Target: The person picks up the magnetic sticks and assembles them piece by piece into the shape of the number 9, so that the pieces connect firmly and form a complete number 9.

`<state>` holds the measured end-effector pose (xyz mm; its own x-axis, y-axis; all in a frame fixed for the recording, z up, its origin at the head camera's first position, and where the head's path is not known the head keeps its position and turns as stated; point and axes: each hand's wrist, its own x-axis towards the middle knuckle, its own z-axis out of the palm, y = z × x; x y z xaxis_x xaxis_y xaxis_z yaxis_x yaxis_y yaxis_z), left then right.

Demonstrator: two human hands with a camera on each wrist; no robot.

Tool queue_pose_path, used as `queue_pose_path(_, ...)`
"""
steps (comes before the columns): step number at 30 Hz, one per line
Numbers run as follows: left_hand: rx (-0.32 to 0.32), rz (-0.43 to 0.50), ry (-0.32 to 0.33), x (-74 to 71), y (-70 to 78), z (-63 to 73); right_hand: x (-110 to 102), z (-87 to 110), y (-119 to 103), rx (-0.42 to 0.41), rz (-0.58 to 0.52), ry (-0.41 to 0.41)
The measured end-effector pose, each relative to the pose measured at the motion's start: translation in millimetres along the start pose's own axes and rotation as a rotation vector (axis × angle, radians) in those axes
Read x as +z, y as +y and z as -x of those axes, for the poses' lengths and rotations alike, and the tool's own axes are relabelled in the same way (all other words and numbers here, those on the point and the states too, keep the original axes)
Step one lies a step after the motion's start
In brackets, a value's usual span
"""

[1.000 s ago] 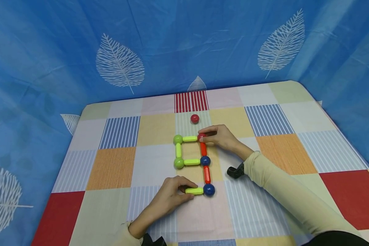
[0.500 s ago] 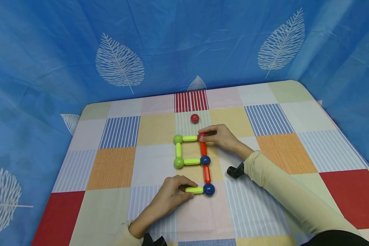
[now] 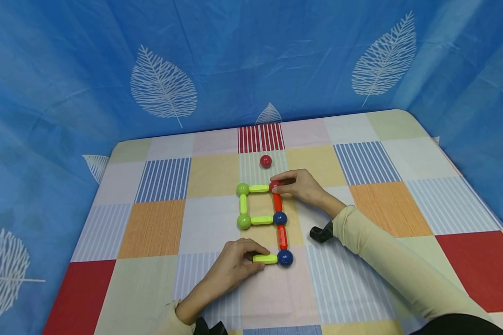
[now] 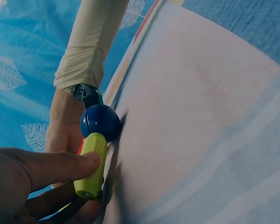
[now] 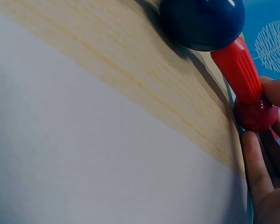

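My left hand (image 3: 234, 266) pinches a yellow-green rod (image 4: 92, 165) between thumb and fingers; the rod's far end meets a blue ball (image 3: 285, 258). From that ball a red rod (image 3: 282, 237) runs up to a second blue ball (image 3: 280, 218). My right hand (image 3: 300, 187) grips a red ball (image 5: 255, 115) at the top right corner of a square of rods and balls. Another red rod (image 5: 239, 70) joins it to the second blue ball. Two green balls, one upper (image 3: 242, 189) and one lower (image 3: 244, 221), form the left corners, linked by yellow-green rods (image 3: 261, 220).
A loose red ball (image 3: 266, 161) lies beyond the square. The patchwork cloth (image 3: 151, 288) covers the table, and a blue curtain with leaf prints (image 3: 251, 60) hangs behind and at both sides. A black wrist device (image 3: 321, 232) sits by the right sleeve.
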<state>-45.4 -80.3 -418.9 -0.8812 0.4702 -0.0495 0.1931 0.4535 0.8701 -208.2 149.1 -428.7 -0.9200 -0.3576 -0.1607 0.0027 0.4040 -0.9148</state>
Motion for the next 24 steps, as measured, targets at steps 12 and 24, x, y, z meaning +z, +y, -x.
queue_pose_path(12,-0.005,-0.037,0.009,-3.2,0.5,2.7,-0.3,0.5,-1.3,0.011,-0.003,0.001)
queue_pose_path(24,0.09,-0.096,0.127,-63.4,26.7,-48.4,0.4,1.3,0.1,0.0,0.022,0.002)
